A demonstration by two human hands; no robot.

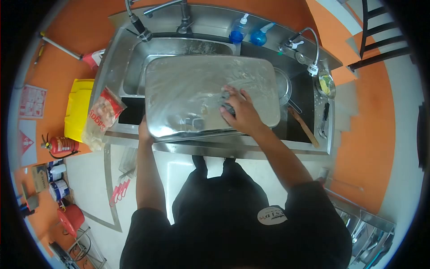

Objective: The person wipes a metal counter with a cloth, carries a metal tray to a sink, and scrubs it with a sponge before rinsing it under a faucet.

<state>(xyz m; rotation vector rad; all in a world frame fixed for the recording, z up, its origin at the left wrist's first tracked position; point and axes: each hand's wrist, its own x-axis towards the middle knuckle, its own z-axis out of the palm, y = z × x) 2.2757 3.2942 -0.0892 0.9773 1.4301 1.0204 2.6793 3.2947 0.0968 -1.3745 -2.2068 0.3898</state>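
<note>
A large rectangular metal tray [179,89] lies across the sink, its flat face up and streaked with whitish smears. At its near left corner my left hand [144,130] grips the edge, with most of the fingers hidden behind the rim. My right hand [242,110] is pressed on the right half of the tray, its fingers closed around a grey scrubbing pad [226,101], which looks like steel wool. Crumb-like residue shows on the metal near the far right part.
Behind the tray is the sink basin [134,67] with a faucet [184,22]. Blue liquid bottles, a pump bottle [237,31] and a spray bottle [260,36], stand at the back. A strainer [282,85], wooden spatula [304,127] and bowl [326,85] sit right. A plastic bag [104,114] lies left.
</note>
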